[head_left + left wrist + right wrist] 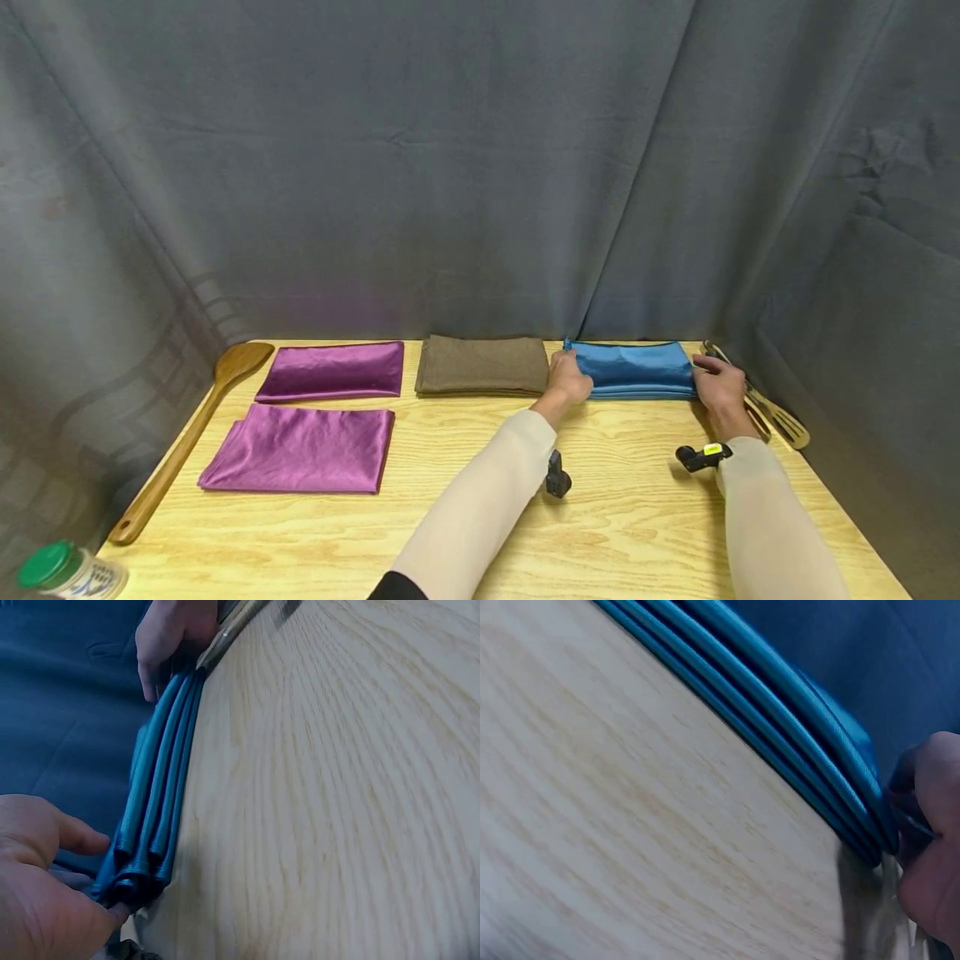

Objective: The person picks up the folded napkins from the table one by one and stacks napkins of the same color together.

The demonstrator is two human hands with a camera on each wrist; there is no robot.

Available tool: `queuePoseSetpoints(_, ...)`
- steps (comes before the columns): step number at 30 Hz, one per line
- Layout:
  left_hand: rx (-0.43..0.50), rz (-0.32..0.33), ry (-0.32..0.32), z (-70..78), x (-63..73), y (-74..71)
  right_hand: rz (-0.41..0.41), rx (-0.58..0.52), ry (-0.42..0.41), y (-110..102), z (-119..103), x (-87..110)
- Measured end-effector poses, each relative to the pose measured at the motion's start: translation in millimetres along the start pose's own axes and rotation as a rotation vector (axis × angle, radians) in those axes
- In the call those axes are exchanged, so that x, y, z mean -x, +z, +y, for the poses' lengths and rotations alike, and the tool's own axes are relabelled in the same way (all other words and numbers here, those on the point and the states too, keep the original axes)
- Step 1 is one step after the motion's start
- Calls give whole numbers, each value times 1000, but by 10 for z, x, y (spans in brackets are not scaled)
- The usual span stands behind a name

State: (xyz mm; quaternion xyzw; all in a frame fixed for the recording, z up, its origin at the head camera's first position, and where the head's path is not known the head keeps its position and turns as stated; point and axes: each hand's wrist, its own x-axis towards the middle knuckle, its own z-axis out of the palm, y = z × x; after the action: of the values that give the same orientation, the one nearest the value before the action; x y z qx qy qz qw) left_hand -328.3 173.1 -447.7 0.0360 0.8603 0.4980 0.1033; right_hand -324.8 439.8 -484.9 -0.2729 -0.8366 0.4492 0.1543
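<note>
Blue cloth [633,365], folded in layers, lies at the far edge of the desk [637,517], its ends grasped by the left hand [570,382] and right hand [722,392], so folding looks finished and only straightening seems to remain, while the front purple cloth [307,450] perhaps awaits stacking.

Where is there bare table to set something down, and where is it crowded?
Bare tabletop lies in front of the brown cloth, between the front purple cloth and the left sleeve, and in front of the blue cloth, between that sleeve and the right sleeve. Crowded: the back right corner, with the right hand close to the slotted utensil.
</note>
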Motion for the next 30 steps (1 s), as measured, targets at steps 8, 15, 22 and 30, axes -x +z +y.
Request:
queuePoseSetpoints(8,38,-7,144,-3,65,-247,47,-26,-61,-32,-307,185)
queuePoseSetpoints(15,110,-68,318,-81,189,-645,27,-215,-184,-41,-597,513)
queuePoseSetpoints(22,183,-151,405,-293,368,-1178,-32,-336,-348,58,-812,856)
queuePoseSetpoints(30,189,-119,429,-739,818,-1976,-169,-382,-438,326,-1003,1216)
